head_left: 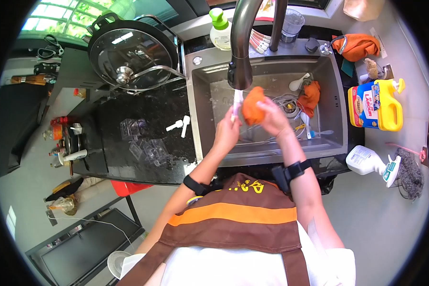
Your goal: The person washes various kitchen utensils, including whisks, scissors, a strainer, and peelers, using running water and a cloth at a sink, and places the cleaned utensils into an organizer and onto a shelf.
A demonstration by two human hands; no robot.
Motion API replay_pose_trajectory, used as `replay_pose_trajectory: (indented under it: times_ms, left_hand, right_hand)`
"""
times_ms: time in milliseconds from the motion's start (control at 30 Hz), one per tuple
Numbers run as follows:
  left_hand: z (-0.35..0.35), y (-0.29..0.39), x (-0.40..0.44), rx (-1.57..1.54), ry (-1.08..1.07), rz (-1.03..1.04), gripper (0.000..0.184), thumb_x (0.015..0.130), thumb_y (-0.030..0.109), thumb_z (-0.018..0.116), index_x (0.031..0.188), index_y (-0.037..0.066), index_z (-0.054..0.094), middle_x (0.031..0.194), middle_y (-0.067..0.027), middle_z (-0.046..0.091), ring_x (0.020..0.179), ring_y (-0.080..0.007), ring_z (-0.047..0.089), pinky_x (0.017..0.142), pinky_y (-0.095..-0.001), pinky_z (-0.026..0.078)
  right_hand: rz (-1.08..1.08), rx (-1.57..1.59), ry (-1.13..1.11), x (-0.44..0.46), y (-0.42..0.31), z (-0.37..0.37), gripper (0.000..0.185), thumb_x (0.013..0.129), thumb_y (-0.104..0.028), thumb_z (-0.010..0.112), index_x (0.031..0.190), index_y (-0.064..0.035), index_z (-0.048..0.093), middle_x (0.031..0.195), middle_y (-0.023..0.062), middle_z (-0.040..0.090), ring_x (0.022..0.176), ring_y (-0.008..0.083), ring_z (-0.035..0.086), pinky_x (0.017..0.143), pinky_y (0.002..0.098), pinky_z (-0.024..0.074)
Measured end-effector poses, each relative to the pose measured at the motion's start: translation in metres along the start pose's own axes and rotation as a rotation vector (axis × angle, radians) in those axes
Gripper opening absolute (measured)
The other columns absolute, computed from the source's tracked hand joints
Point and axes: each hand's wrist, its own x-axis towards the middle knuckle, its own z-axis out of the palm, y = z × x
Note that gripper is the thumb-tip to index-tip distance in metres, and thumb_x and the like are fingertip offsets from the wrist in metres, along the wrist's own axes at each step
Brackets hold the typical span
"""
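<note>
My left hand (228, 132) is over the left part of the sink (203, 95), its fingers closed on a small pale item (237, 106) under the dark faucet (241, 71). Beside it, my right hand (274, 119) grips an orange cloth (253, 107), bunched up below the spout. In the sink basin to the right lie a second orange cloth (310, 98), a white spoon (298, 83), a coiled metal hose (287, 106) and a blue-and-white brush (311, 133).
Left of the sink, the black counter holds two white pieces (185, 127), clear plastic pieces (150, 151) and a lidded pan (131, 59). To the right stand a yellow jug (389, 107) and a white spray bottle (365, 160). A soap bottle (220, 35) stands behind the sink.
</note>
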Motion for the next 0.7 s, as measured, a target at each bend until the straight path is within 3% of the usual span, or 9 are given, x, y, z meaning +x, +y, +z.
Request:
replay_pose_trajectory:
  times_ms: [67,100,167,200,300,333,433,567,700]
  left_hand:
    - [0.021,-0.011,0.000,0.381,0.209,0.447,0.030,0.091,0.019,0.045,0.111,-0.001,0.053,0.056,-0.0054,0.057,0.052,-0.0149,0.059,0.050,-0.0299,0.044]
    - [0.019,-0.007,-0.002,0.377,0.204,0.452,0.030,0.091,0.019,0.045,0.111,-0.001,0.053,0.056,-0.0054,0.057,0.052,-0.0149,0.059,0.050,-0.0299,0.044]
    - [0.000,0.010,-0.009,0.240,-0.276,0.059,0.029,0.089,0.017,0.046,0.110,-0.002,0.055,0.059,-0.0088,0.060,0.060,-0.0194,0.064,0.052,-0.0329,0.046]
    - [-0.010,0.023,-0.009,0.135,-0.356,-0.057,0.028,0.089,0.019,0.048,0.105,-0.001,0.058,0.057,-0.0054,0.058,0.053,-0.0143,0.060,0.049,-0.0296,0.044]
    - [-0.021,-0.002,0.016,-0.015,-0.107,-0.176,0.027,0.089,0.023,0.051,0.100,0.001,0.061,0.055,0.0000,0.054,0.046,-0.0085,0.049,0.044,-0.0249,0.038]
    - [-0.022,-0.003,0.025,-0.216,-0.103,-0.317,0.024,0.088,0.026,0.055,0.092,0.003,0.062,0.055,0.0041,0.049,0.044,-0.0044,0.037,0.041,-0.0208,0.030]
    - [-0.029,-0.006,0.046,-0.569,-0.252,-0.490,0.022,0.086,0.026,0.059,0.078,0.006,0.058,0.054,0.0049,0.043,0.042,-0.0039,0.032,0.039,-0.0209,0.023]
    - [-0.026,-0.004,0.057,-0.587,-0.184,-0.514,0.023,0.087,0.027,0.058,0.079,0.005,0.059,0.052,0.0057,0.040,0.041,-0.0044,0.030,0.039,-0.0212,0.021]
    - [-0.037,-0.006,0.075,-0.627,-0.055,-0.416,0.029,0.090,0.023,0.050,0.081,-0.002,0.063,0.051,0.0065,0.036,0.041,-0.0034,0.027,0.039,-0.0209,0.019]
  right_hand:
    - [-0.083,-0.123,0.041,0.005,0.035,0.009,0.030,0.080,-0.005,0.060,0.107,-0.0039,0.047,0.096,0.0080,0.058,0.086,0.0157,0.058,0.076,0.0301,0.0491]
    - [-0.129,-0.206,0.113,0.013,0.049,-0.001,0.030,0.079,-0.004,0.061,0.106,-0.0044,0.047,0.095,0.0074,0.057,0.083,0.0150,0.058,0.073,0.0291,0.0499]
    - [-0.101,-0.268,0.173,0.022,0.047,-0.022,0.030,0.078,-0.004,0.062,0.104,-0.0046,0.047,0.094,0.0071,0.057,0.080,0.0144,0.058,0.068,0.0281,0.0501]
    - [-0.060,-0.329,0.230,0.023,0.043,-0.026,0.030,0.077,-0.004,0.063,0.103,-0.0048,0.047,0.093,0.0068,0.057,0.077,0.0139,0.058,0.063,0.0272,0.0502]
    - [0.009,-0.449,0.073,0.012,0.025,-0.017,0.028,0.079,-0.006,0.062,0.101,-0.0051,0.046,0.088,0.0067,0.057,0.073,0.0134,0.058,0.057,0.0265,0.0495]
    - [0.037,-0.528,-0.025,0.006,0.016,-0.006,0.027,0.079,-0.009,0.062,0.100,-0.0057,0.045,0.086,0.0061,0.057,0.073,0.0122,0.057,0.057,0.0271,0.0495]
    - [0.039,-0.789,-0.179,0.004,0.018,0.002,0.027,0.080,-0.011,0.062,0.100,-0.0067,0.045,0.084,0.0053,0.056,0.070,0.0111,0.056,0.055,0.0264,0.0486]
    - [0.237,-0.703,-0.068,-0.010,-0.001,0.024,0.028,0.079,-0.009,0.063,0.102,-0.0069,0.045,0.087,0.0020,0.055,0.075,0.0059,0.052,0.061,0.0214,0.0441]
    - [0.196,-0.746,-0.091,-0.021,-0.003,0.001,0.032,0.077,-0.011,0.066,0.101,-0.0061,0.046,0.090,0.0019,0.054,0.079,0.0063,0.051,0.065,0.0224,0.0445]
